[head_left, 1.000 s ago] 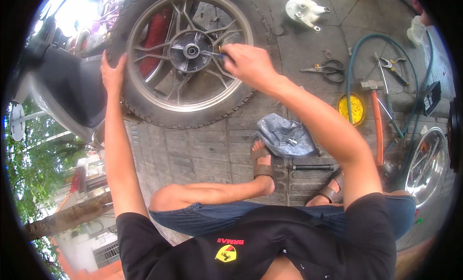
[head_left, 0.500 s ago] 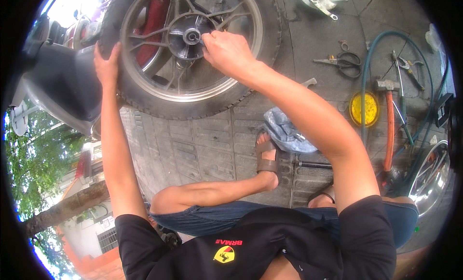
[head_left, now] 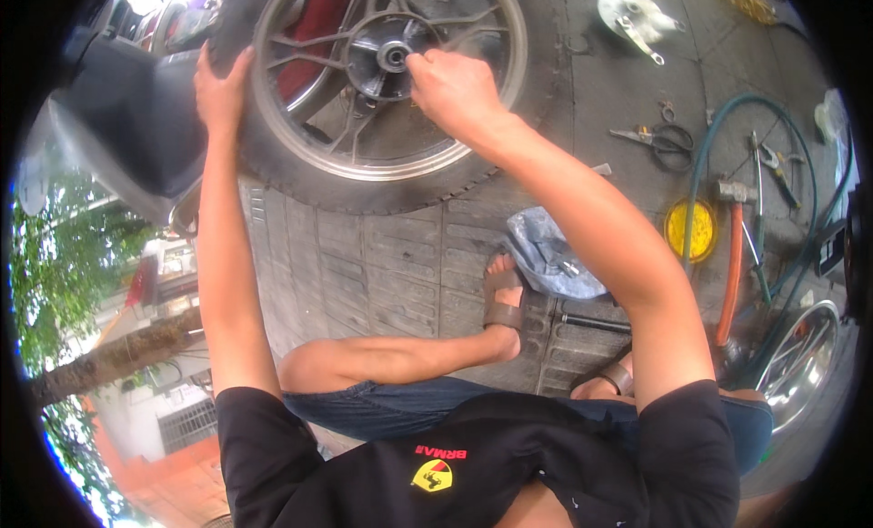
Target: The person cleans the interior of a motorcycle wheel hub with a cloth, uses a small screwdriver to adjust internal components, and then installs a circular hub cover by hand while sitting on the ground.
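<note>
The left hand (head_left: 223,96) is spreading its fingers against the tyre (head_left: 300,184); the right hand (head_left: 457,87) is curling its fingers beside the hub (head_left: 393,57), gripping what I cannot tell; the wheel (head_left: 366,62) is reaching from the left fingers past the right.

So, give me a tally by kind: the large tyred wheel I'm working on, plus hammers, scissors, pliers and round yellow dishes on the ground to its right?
Large tyred wheel: 1
Hammer: 1
Scissors: 1
Pliers: 1
Round yellow dish: 1
Total: 5
</note>
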Demonstrator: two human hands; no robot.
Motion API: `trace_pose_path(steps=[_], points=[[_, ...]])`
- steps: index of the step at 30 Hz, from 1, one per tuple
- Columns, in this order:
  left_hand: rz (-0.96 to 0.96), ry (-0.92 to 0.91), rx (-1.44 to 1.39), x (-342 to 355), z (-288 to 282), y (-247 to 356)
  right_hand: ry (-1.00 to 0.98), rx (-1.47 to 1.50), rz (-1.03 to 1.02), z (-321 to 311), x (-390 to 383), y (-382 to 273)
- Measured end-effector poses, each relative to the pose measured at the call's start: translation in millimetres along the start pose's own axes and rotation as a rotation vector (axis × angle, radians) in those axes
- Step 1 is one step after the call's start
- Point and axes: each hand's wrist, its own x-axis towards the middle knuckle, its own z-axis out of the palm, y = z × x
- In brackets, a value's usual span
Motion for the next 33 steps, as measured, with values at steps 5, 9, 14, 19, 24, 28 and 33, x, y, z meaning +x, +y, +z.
trace_pose_path(steps=[5,9,14,19,24,28,33], points=[[-0.073,-0.023,0.000,-0.8,-6.8,9.4,-0.038,-0.057,0.011,0.6,21.0,0.5],[-0.076,-0.016,0.018,-5.2,-6.5,9.2,-0.002,0.142,0.055,17.5,10.3,11.8],[-0.091,-0.016,0.023,-7.3,-3.3,12.0,0.026,0.163,0.096,22.8,2.9,12.0],[-0.065,0.034,0.043,-6.0,-2.0,-1.1,-0.023,0.039,0.005,10.9,12.2,3.9],[-0.086,0.006,0.035,-5.0,-3.4,8.4,-0.122,-0.031,-0.011,-16.2,19.0,-4.0],[-0.074,0.013,0.041,-3.2,-2.8,8.2,-0.058,0.054,0.001,-22.8,11.9,-2.7],[-0.068,-0.021,0.034,-4.1,-2.4,14.6,0.130,0.201,-0.009,-5.7,-10.7,10.1]])
